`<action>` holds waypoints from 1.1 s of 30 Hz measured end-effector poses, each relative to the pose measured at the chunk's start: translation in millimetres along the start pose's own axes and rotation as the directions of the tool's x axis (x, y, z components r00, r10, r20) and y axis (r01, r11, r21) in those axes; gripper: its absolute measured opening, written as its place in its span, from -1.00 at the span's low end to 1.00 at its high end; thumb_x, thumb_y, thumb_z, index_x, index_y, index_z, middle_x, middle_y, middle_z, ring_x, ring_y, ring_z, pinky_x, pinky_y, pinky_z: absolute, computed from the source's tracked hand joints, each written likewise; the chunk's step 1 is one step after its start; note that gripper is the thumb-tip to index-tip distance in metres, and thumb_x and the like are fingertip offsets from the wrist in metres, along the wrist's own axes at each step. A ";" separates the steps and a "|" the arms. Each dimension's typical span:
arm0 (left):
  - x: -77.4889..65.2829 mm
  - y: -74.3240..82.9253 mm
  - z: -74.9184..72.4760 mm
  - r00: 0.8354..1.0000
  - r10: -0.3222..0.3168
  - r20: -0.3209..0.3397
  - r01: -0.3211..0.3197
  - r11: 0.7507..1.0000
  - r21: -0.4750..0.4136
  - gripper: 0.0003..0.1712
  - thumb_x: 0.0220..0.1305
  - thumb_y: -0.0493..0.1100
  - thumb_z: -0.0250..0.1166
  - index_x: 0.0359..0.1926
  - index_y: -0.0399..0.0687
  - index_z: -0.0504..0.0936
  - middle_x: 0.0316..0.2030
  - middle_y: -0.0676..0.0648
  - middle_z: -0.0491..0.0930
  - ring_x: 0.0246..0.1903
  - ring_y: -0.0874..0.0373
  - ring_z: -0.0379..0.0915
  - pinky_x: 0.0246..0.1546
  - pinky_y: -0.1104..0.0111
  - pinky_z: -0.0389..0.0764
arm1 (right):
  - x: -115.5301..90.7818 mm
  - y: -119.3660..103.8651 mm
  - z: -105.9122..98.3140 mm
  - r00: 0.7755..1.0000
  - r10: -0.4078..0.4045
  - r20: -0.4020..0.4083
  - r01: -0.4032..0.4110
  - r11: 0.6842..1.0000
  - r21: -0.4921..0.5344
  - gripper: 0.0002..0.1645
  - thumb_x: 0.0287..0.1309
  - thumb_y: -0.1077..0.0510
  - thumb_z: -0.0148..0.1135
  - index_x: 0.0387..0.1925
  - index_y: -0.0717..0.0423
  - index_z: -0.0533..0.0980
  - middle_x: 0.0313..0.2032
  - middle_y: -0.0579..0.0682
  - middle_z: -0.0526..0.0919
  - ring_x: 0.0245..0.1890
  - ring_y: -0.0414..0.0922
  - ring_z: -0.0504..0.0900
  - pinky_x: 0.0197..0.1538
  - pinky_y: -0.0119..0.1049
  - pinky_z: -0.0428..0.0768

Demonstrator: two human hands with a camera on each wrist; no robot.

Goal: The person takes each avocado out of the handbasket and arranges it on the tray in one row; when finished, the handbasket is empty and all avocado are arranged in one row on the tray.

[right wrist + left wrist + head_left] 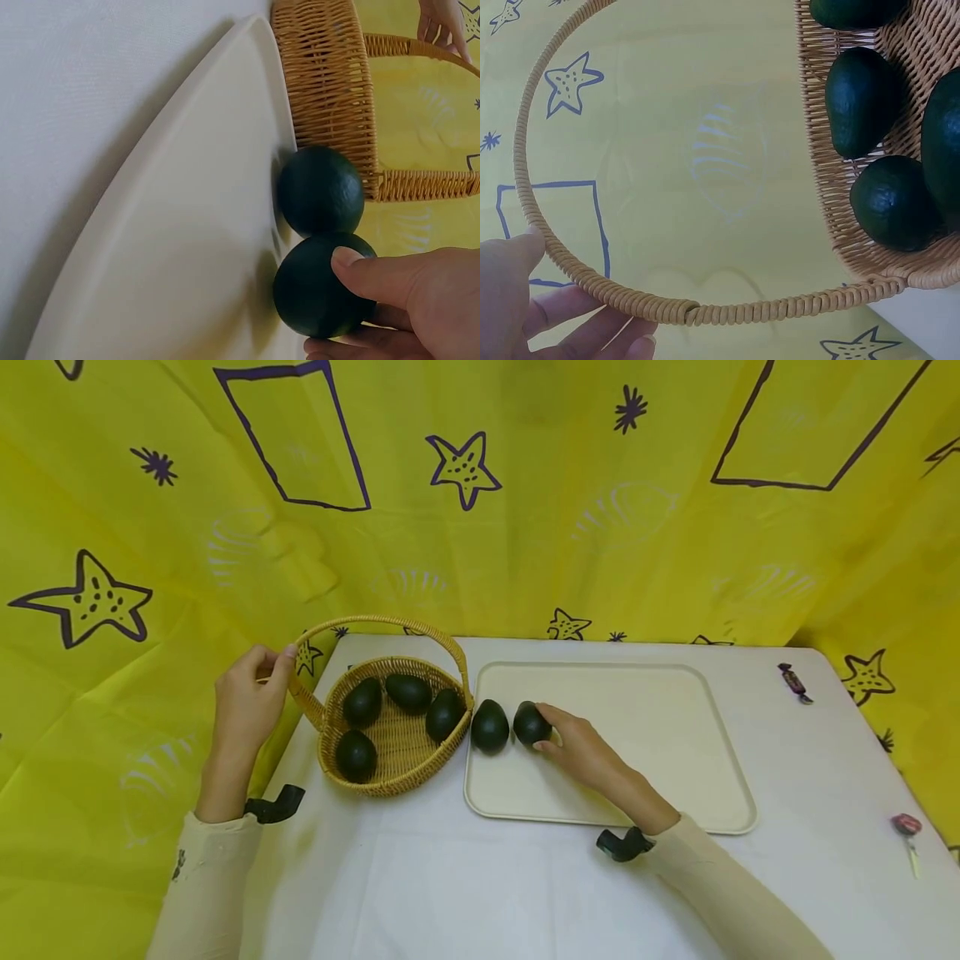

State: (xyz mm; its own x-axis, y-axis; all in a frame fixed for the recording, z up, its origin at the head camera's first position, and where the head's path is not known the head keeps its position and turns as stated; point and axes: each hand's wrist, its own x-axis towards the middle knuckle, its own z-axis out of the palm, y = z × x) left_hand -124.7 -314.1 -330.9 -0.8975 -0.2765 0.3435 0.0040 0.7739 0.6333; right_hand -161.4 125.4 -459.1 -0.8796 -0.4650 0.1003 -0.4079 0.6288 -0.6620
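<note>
My left hand (pixel 251 697) grips the arched handle (pixel 637 300) of a wicker basket (pixel 405 781), thumb on one side and fingers beneath in the left wrist view. Several dark green avocados (pixel 356 755) lie inside the basket. At the left end of a cream tray (pixel 630 752), my right hand (pixel 581 747) holds one avocado (pixel 319 289) between thumb and fingers. Beside it on the tray, near the basket's rim, is a second avocado (pixel 491 727). In the right wrist view the held avocado overlaps this one; whether they touch I cannot tell.
A wrapped candy (pixel 795 683) lies at the back right of the white table (pixel 465 893). Closer, by the right edge, is a lollipop (pixel 907 835). A yellow patterned cloth (pixel 525 552) hangs behind the table and along its sides.
</note>
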 end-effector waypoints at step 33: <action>1.2 -0.7 -0.3 1.000 0.000 0.006 0.000 1.000 -0.002 -0.34 0.59 0.30 0.07 -0.14 -0.26 0.64 -0.06 -0.30 0.74 0.06 -0.22 0.66 -0.09 0.37 0.51 | 0.7 -8.0 -2.3 1.000 0.002 0.007 -0.002 0.999 -0.051 -0.12 0.30 0.23 0.48 0.52 0.34 0.28 0.47 0.35 0.39 0.48 0.31 0.37 0.51 0.20 0.33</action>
State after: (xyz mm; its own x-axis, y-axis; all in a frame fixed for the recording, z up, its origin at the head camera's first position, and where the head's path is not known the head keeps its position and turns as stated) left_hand -125.6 -315.2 -330.7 -0.9001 -0.2731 0.3394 0.0047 0.7729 0.6345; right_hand -159.3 121.5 -452.0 -0.8787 -0.4680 0.0941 -0.4185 0.6605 -0.6234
